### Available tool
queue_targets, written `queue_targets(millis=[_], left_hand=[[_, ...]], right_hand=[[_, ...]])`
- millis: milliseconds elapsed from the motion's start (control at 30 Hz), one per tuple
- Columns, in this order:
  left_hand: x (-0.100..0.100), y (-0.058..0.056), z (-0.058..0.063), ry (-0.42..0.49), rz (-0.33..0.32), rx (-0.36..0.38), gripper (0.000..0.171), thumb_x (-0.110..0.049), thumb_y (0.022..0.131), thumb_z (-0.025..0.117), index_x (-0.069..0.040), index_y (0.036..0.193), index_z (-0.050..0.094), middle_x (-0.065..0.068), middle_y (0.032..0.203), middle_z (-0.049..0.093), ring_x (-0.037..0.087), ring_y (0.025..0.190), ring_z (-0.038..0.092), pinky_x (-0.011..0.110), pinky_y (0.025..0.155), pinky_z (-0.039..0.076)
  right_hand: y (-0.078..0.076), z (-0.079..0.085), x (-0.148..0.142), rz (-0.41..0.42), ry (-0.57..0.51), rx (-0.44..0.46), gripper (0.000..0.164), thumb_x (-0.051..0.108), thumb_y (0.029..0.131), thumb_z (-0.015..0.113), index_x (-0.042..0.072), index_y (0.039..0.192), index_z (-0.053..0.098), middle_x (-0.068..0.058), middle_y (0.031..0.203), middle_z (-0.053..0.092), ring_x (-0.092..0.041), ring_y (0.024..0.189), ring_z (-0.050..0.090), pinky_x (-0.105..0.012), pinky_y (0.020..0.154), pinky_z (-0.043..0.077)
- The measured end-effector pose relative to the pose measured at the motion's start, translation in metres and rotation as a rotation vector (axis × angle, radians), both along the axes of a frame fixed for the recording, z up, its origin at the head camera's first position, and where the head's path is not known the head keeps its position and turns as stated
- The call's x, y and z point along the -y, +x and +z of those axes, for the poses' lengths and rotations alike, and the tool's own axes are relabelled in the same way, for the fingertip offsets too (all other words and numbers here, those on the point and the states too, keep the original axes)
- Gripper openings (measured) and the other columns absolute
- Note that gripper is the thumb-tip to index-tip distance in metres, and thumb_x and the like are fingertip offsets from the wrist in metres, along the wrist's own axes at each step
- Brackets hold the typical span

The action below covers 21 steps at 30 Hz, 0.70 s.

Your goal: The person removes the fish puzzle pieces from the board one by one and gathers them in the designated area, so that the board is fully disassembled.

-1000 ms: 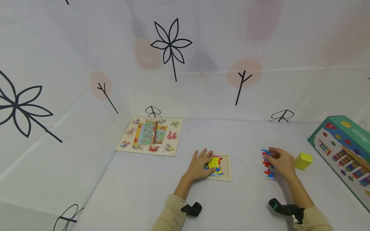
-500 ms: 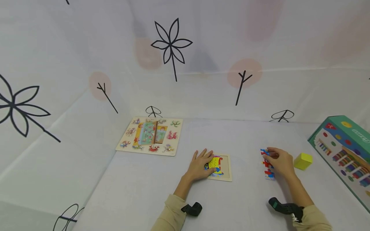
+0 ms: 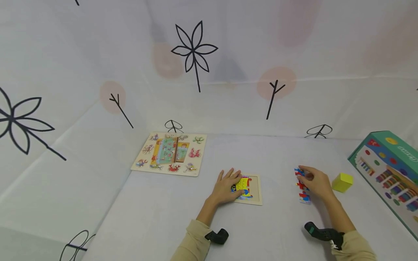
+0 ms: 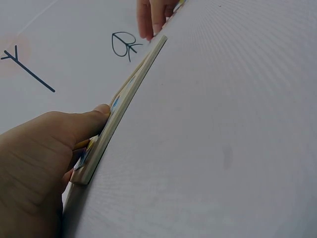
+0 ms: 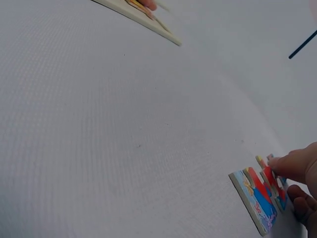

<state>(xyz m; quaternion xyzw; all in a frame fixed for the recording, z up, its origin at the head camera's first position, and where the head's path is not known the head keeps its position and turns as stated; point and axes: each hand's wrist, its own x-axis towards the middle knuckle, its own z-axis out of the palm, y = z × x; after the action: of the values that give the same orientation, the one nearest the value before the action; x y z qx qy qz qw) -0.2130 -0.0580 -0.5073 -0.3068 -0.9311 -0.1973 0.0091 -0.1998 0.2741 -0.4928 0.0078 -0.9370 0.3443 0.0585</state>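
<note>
My left hand (image 3: 225, 186) lies with spread fingers over the left part of a small wooden puzzle tray (image 3: 259, 188). Colourful puzzle pieces (image 3: 242, 183) fill part of that tray, some covered by the hand; its right strip shows bare wood. In the left wrist view the thumb (image 4: 91, 124) rests on the tray's edge. Further right, my right hand (image 3: 316, 183) pinches at the upper part of a column of red and blue puzzle pieces (image 3: 303, 197) lying on the table. Thumb and curled fingers hide part of these pieces (image 5: 260, 198) in the right wrist view.
A yellow block (image 3: 342, 182) stands just right of my right hand. Beyond it is a large green toy box (image 3: 386, 174). At the back left lies a wooden sea-creature puzzle board (image 3: 186, 170) with a picture card on it. A white patterned cloth (image 3: 235, 108) hangs behind the table.
My right hand's fingertips have shifted slightly left, and the top piece of the column has moved a little left with them. My left hand and the tray have stayed put.
</note>
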Motion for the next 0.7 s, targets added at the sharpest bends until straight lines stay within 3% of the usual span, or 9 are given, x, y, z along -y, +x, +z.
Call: queue_targets(millis=[167,267,533,633,700], left_hand=[[0.0,0.0,0.0,0.004,0.0,0.005,0.06,-0.042,0.088,0.056,-0.009,0.138,0.047,0.0,0.147,0.039,0.021,0.141,0.026,0.051,0.114,0.013],[-0.001,0.0,0.0,0.002,0.0,0.005,0.06,-0.042,0.088,0.056,-0.009,0.138,0.047,0.0,0.147,0.039,0.021,0.141,0.026,0.051,0.114,0.013],[-0.001,0.001,0.001,-0.014,0.007,-0.006,0.06,-0.042,0.088,0.056,-0.01,0.138,0.048,0.0,0.146,0.04,0.021,0.14,0.027,0.051,0.114,0.014],[-0.001,0.001,0.002,-0.011,0.008,-0.006,0.06,-0.042,0.088,0.057,-0.009,0.138,0.048,0.0,0.146,0.04,0.021,0.141,0.026,0.051,0.114,0.015],[-0.001,0.001,0.002,-0.008,0.011,-0.001,0.061,-0.042,0.088,0.057,-0.009,0.139,0.047,0.001,0.147,0.039,0.021,0.141,0.026,0.05,0.114,0.014]], right_hand=[[0.0,-0.001,-0.002,-0.002,0.003,-0.009,0.042,0.011,0.089,0.062,-0.008,0.125,0.052,-0.031,0.104,0.058,-0.037,0.088,0.054,-0.036,0.068,0.05],[0.0,-0.001,-0.001,-0.004,0.0,-0.01,0.042,0.01,0.089,0.062,-0.008,0.125,0.053,-0.031,0.102,0.058,-0.036,0.088,0.054,-0.036,0.068,0.05],[0.001,0.0,0.002,-0.032,-0.011,-0.01,0.044,0.011,0.09,0.06,-0.008,0.129,0.049,-0.034,0.111,0.053,-0.042,0.094,0.051,-0.054,0.077,0.05],[0.003,0.001,0.007,-0.065,-0.038,-0.061,0.044,0.008,0.09,0.058,-0.008,0.13,0.048,-0.034,0.119,0.05,-0.044,0.097,0.05,-0.058,0.08,0.048],[0.004,0.002,0.012,-0.084,-0.056,-0.141,0.042,0.006,0.088,0.06,-0.008,0.127,0.05,-0.032,0.119,0.051,-0.042,0.094,0.052,-0.042,0.077,0.053]])
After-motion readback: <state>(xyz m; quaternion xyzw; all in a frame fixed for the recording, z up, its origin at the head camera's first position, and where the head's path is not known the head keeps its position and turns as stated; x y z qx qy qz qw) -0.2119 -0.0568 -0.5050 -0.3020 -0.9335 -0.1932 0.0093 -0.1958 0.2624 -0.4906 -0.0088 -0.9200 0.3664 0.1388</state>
